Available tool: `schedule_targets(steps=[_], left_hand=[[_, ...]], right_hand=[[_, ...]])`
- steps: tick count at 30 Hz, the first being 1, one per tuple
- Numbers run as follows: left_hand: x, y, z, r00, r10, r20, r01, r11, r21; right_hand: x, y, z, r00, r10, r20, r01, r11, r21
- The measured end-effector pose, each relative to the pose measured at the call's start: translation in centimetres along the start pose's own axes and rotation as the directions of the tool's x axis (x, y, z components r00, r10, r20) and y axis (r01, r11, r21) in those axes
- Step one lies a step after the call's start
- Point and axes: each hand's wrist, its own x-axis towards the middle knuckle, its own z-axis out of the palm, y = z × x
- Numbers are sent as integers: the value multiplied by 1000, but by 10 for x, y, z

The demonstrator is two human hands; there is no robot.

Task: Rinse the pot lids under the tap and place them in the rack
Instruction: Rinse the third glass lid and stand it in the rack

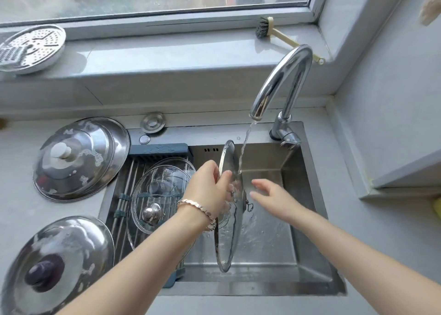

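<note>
Dark-knob steel lid (57, 267): on counter, near left, foam patches, cut off by frame edge. Left hand (210, 193): grips upright glass lid (228, 248), seen edge-on, over sink (305, 171); lid knob hidden behind hand. Right hand (274, 195): fingers spread, holds nothing, just right of lid; free basin room on that side. Second glass lid (157, 185): lies on rack (123, 195), over left part of sink. White-knob steel lid (78, 157): on counter behind. Tap (284, 76): water runs onto held lid. Brush (265, 27): on window sill.

Upright glass lid (229, 243) in left hand (210, 191) under running tap (284, 76), right hand (276, 201) beside.
</note>
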Motion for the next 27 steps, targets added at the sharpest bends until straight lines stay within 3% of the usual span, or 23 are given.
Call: schedule_targets(steps=[2, 4, 8, 11, 18, 23, 27], left_hand=[[-4, 1, -4, 1000, 26, -4, -26, 999, 18], [-9, 4, -8, 998, 61, -10, -61, 998, 32], [-20, 8, -12, 990, 142, -25, -139, 986, 94], [-25, 11, -18, 982, 185, -36, -181, 979, 95], [-32, 16, -45, 991, 127, 38, -117, 975, -188], [-32, -21, -56, 998, -35, 57, 35, 999, 1], [-40, -56, -57, 985, -165, 50, 164, 986, 30]], right_hand=[[-10, 4, 20, 998, 29, 54, -29, 1000, 0], [-16, 6, 36, 998, 59, 16, -60, 997, 58], [-24, -10, 51, 989, 138, -51, -109, 922, 371], [-26, -24, 49, 979, 160, -129, -78, 869, 488], [-25, -32, 27, 968, 45, -248, 72, 894, 443], [-28, -29, 14, 957, 17, -289, 98, 921, 377], [-28, -24, 11, 954, 9, -299, 91, 944, 318]])
